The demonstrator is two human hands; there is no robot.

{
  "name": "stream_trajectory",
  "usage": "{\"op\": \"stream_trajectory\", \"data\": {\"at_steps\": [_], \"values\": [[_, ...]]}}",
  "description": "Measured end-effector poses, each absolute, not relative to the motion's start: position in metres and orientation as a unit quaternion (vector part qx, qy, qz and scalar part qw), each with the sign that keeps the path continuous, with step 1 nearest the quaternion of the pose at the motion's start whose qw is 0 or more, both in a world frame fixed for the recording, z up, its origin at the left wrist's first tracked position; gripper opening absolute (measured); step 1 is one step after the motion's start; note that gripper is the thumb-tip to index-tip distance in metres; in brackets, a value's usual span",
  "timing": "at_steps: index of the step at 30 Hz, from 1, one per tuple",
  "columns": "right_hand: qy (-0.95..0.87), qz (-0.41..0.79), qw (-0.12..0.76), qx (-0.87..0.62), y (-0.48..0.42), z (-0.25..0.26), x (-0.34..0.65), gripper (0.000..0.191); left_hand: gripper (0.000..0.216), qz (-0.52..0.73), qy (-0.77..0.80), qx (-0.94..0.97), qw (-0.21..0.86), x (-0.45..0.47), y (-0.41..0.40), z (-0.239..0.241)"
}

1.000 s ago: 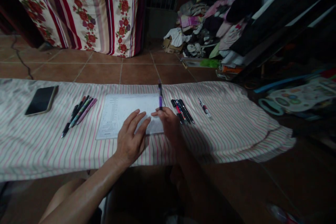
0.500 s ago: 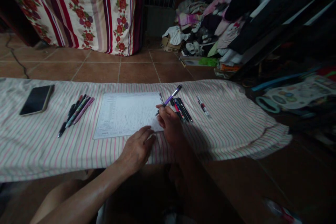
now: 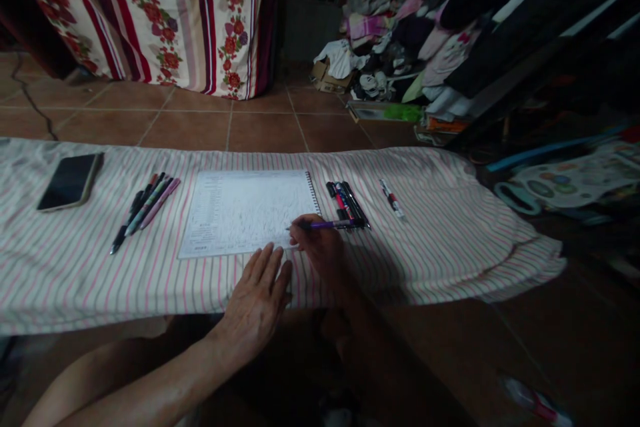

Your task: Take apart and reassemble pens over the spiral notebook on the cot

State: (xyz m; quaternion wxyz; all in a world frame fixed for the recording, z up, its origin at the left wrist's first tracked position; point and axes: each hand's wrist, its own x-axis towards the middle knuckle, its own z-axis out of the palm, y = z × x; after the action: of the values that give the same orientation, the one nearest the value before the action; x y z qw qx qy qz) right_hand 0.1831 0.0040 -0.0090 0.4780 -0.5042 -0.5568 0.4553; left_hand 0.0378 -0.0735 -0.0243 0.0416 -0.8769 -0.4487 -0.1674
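A spiral-bound notebook point(image 3: 250, 193) lies on the striped cloth, its page covered in fine dark marks with printed columns along the left side. My right hand point(image 3: 317, 240) pinches a purple pen point(image 3: 330, 224), its tip at the lower right of the page and its barrel lying nearly level to the right. My left hand point(image 3: 260, 290) rests flat, fingers stretched out, with the fingertips at the notebook's lower edge. Several pens point(image 3: 347, 203) lie side by side just right of the notebook.
More pens point(image 3: 147, 207) lie in a group left of the notebook, and a phone point(image 3: 71, 181) lies farther left. One white pen point(image 3: 392, 199) sits apart on the right. Beyond the striped cloth point(image 3: 440, 233) are a floral curtain point(image 3: 185, 20) and a clothes pile point(image 3: 400, 33).
The purple pen has tipped from steeply slanted to nearly level, and my right hand has shifted slightly down. My left hand has flattened, its fingers now straighter.
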Motion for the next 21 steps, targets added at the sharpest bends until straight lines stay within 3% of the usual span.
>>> {"op": "stream_trajectory", "data": {"at_steps": [10,21], "values": [[-0.647,0.353,0.405,-0.542,-0.006,-0.006,0.174,0.014,0.044,-0.142,-0.446,-0.883,0.019,0.035,-0.084,-0.024],[-0.691,0.361,0.361,-0.512,-0.011,-0.012,0.166,0.014,0.051,-0.095,-0.466,-0.880,0.005,0.031,-0.090,-0.021]]}}
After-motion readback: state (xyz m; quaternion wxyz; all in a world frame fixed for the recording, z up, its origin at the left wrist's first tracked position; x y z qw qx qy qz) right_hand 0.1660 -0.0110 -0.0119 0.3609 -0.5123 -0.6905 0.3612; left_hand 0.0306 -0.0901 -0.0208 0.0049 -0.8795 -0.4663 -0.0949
